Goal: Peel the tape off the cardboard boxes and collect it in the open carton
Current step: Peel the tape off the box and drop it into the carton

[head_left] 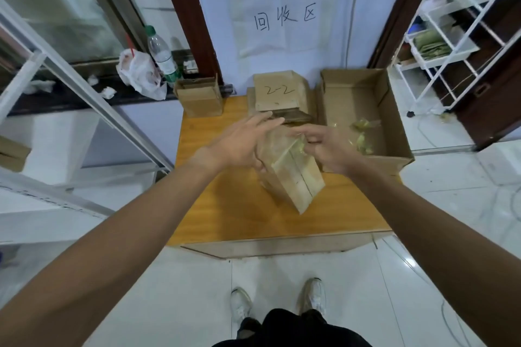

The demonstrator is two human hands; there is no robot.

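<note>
We're tagging the right hand (324, 146) as pinching the loose end of the tape strip (293, 149), with its fingers curled in at the far top edge of the cardboard box (296, 180). It's blurred, so we aren't saying which fingers are doing the pinching. The left hand (242, 144) is lying flat, fingers straight and spread against the box's left side. It's bracing the box and gripping nothing.

The box is standing tilted on a low corner on the orange table (225, 205), with yellowish tape running down its upper face along the seam. Just to its right the open carton (394, 110) is sitting, with crumpled tape scraps (363, 132) lying inside it. Behind the hands we're noting a stack of boxes (277, 90) marked "2-2", and a small box (198, 98) at the table's far left corner. A water bottle (162, 56) and a plastic bag (138, 73) are on the ledge beyond.

Risks as we're judging them:
- **Tape snapping:** pulled fast or at a steep angle, the thin tape is likely to break and leave a stub on the seam.
- **Box sliding or tipping:** the flat left hand is only pressing, so a hard tug could move the tilted box.
- **Tape sticking:** the strip may cling to the fingers or fold onto itself, and so miss the carton when dropped.
</note>
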